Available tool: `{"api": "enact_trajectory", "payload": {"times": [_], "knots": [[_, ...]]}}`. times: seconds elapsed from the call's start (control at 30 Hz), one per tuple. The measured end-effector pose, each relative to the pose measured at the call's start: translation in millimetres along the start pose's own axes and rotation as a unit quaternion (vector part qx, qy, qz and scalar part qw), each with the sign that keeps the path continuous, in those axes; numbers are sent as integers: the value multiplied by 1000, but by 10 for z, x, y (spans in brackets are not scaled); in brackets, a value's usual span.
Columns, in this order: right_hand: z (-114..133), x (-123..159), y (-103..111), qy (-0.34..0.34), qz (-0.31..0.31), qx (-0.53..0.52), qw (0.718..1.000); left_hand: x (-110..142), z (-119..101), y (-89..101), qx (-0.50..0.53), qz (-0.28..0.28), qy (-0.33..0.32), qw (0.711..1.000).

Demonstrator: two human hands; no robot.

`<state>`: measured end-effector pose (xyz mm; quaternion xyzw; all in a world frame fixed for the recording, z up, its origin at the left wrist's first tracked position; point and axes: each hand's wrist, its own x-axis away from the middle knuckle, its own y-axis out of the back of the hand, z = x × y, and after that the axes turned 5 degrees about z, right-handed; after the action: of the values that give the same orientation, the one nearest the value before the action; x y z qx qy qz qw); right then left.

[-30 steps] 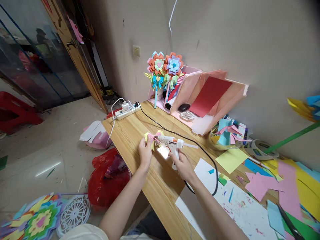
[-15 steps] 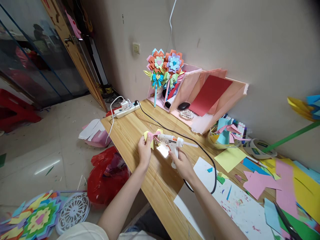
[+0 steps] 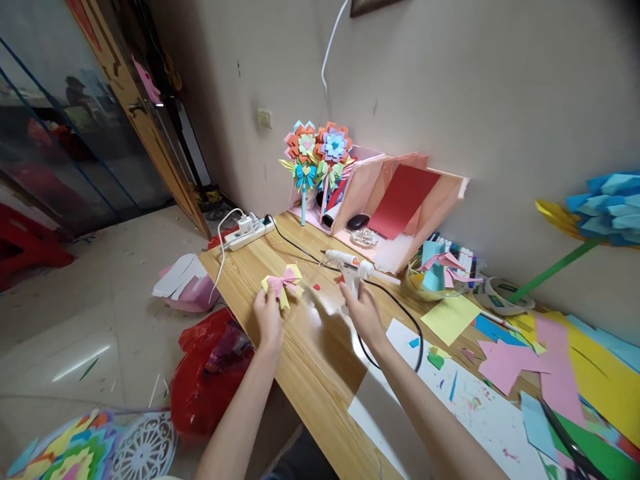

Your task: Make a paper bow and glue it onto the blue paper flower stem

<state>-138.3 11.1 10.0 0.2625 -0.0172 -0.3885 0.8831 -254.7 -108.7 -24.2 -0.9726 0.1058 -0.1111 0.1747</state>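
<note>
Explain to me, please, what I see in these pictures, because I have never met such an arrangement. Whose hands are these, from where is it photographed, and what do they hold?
No machine is here: these are one person's two bare hands. Every picture comes from a camera worn on the head, looking forward and down. The left hand holds a pink and yellow paper bow. The right hand grips what looks like a white glue gun, its tip apart from the bow. On the wooden table lie a white sheet, coloured paper such as a yellow piece, and a small red scrap.
</note>
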Motion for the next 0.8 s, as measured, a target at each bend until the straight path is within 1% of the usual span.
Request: {"api": "enact_trajectory", "payload": {"times": [0.03,0.07,0.1,0.17,0.2,0.23,0.27,0.33,0.4,0.43,0.5,0.53,0.57,0.63,0.67,0.73,0.77,0.8], "knots": [[-34,-119,-70,2,-28,9,1000,16,-62,35,32,-1,11,999],[-70,-239,-144,-7,-40,41,998,46,-129,63,60,1,19,998],[-105,-353,-216,-30,-39,93,994,91,-196,84,80,13,23,996],[-159,-535,-335,-51,-55,117,990,207,-308,109,91,6,44,995],[-173,-599,-379,-58,-66,125,988,265,-341,119,86,34,57,994],[-181,-645,-414,-65,-74,133,986,316,-354,128,84,46,72,993],[-182,-675,-443,-72,-82,141,984,354,-347,134,79,51,90,992],[-176,-693,-471,-79,-84,153,982,397,-289,128,63,79,124,987],[-173,-658,-432,-69,-70,159,982,422,-206,84,50,94,142,984],[-180,-617,-371,-58,-57,160,984,439,-167,46,48,97,146,983],[-226,-489,-141,-34,-24,160,986,486,-104,-58,44,116,152,980],[-268,-402,34,-24,-8,157,987,514,-79,-123,41,129,154,979],[-321,-302,247,-17,11,152,988,544,-57,-195,36,143,157,977],[-456,-64,755,-26,35,144,989,609,-10,-368,21,162,154,974],[-529,67,1028,-39,34,143,988,646,20,-470,13,174,151,973],[-669,331,1537,-78,-2,152,985,733,100,-709,1,223,152,963],[-732,451,1747,-98,-21,161,982,784,151,-843,-7,252,152,956],[-791,556,1911,-116,-31,166,979,837,210,-983,-8,281,143,949]]}}
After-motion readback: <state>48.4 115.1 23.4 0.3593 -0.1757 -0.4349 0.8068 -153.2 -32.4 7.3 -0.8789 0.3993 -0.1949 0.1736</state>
